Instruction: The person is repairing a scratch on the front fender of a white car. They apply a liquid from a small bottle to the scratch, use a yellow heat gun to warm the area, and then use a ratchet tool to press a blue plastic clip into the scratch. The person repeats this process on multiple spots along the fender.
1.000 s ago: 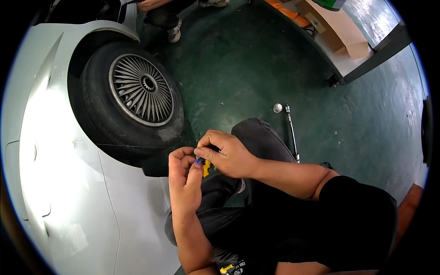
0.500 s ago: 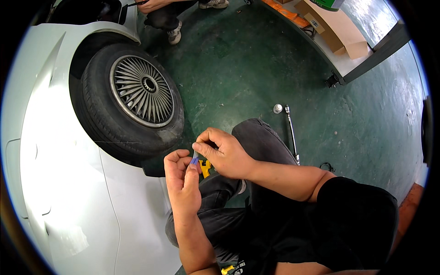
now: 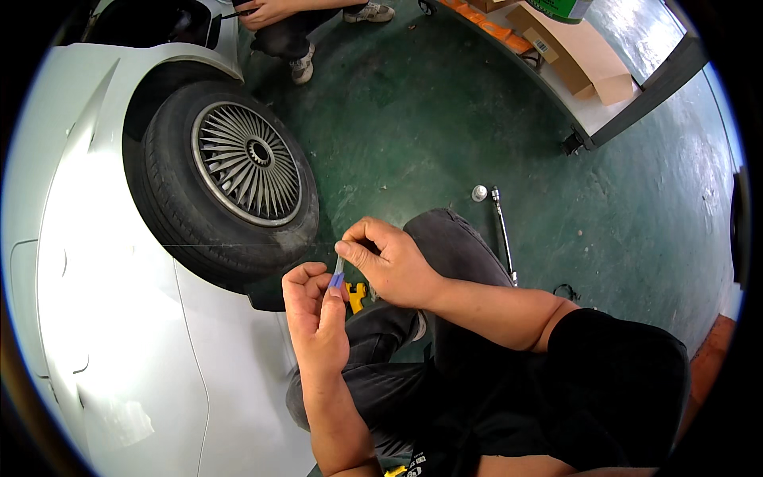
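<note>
My left hand (image 3: 319, 310) is closed in a pinch on the blue end of a small, slim blue-and-clear piece (image 3: 337, 278), whose exact kind I cannot make out. Thumb and forefinger of my right hand (image 3: 389, 262) grip the pale, see-through upper end of that same piece. It stands nearly upright between the two hands, in front of my knees. Just behind them, low down, shows a yellow tool (image 3: 356, 297), partly hidden by my fingers and wrist.
To the left is a white car (image 3: 119, 334) with its spoked wheel (image 3: 250, 163). On the green floor (image 3: 397, 127) lie a metal wrench bar (image 3: 503, 234) and a small white cap-like item (image 3: 479, 193). A wheeled cart (image 3: 592, 123) holds a cardboard box (image 3: 568, 56). Another person (image 3: 290, 32) crouches at the far left.
My right fingertips have moved up slightly from the left ones, and more of the piece shows between them. Both hands keep their pinch. The whole view has shifted a little.
</note>
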Action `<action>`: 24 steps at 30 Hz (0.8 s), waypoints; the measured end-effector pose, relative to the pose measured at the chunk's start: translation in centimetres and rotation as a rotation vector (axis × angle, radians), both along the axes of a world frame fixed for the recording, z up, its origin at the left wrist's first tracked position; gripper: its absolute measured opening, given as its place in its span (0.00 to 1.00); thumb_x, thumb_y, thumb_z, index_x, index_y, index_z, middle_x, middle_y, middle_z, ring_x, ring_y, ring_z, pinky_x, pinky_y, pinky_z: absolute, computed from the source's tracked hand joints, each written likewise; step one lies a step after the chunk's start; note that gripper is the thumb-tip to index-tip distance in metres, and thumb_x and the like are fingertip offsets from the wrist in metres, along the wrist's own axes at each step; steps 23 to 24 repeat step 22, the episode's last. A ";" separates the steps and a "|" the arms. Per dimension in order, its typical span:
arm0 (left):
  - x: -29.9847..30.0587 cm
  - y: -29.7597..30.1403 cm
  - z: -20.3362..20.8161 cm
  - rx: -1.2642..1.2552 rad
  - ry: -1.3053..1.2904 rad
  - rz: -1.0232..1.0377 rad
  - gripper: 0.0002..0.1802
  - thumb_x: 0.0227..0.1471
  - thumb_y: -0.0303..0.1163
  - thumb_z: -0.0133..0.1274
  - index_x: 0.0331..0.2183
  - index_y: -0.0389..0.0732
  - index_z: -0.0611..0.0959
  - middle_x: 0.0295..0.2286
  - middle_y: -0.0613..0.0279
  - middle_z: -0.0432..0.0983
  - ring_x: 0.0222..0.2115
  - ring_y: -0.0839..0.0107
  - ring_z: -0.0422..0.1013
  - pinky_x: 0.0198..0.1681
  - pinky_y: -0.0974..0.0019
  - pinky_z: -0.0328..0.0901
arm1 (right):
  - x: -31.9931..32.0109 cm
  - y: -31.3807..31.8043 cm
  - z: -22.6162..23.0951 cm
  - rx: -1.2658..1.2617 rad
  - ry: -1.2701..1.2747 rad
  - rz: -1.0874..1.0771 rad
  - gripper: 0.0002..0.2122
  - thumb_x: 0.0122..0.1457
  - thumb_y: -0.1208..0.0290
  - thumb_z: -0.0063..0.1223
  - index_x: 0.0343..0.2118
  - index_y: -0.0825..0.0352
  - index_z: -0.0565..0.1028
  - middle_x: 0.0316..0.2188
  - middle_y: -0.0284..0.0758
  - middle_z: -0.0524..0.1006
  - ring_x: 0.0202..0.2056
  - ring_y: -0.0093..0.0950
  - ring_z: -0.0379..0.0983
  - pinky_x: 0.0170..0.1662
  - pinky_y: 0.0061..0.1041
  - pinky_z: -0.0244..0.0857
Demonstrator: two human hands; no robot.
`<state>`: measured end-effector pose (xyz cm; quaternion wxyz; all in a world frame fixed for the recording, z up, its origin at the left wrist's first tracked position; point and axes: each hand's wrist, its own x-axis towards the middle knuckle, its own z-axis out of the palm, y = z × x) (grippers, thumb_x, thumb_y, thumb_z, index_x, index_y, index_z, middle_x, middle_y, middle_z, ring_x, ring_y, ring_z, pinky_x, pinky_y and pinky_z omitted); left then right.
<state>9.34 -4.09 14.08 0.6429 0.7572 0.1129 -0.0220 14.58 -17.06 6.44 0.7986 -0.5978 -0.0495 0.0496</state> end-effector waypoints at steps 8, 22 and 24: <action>0.0 -0.6 0.3 -0.010 -0.062 0.028 0.15 0.59 0.18 0.44 0.48 0.35 0.69 0.31 0.64 0.74 0.29 0.82 0.65 0.33 0.79 0.59 | 0.3 0.0 0.1 0.002 0.020 0.002 0.10 0.64 0.68 0.58 0.34 0.71 0.76 0.30 0.35 0.75 0.32 0.25 0.69 0.37 0.27 0.66; -0.1 -0.5 0.7 -0.005 -0.071 0.006 0.13 0.60 0.18 0.44 0.47 0.36 0.69 0.31 0.64 0.74 0.31 0.81 0.66 0.35 0.79 0.60 | 0.7 -0.1 0.3 0.002 0.011 -0.017 0.09 0.65 0.68 0.58 0.34 0.70 0.76 0.30 0.34 0.75 0.30 0.24 0.69 0.36 0.26 0.65; -0.1 -0.5 0.7 -0.005 -0.071 0.006 0.13 0.60 0.18 0.44 0.47 0.36 0.69 0.31 0.64 0.74 0.31 0.81 0.66 0.35 0.79 0.60 | 0.7 -0.1 0.3 0.002 0.011 -0.017 0.09 0.65 0.68 0.58 0.34 0.70 0.76 0.30 0.34 0.75 0.30 0.24 0.69 0.36 0.26 0.65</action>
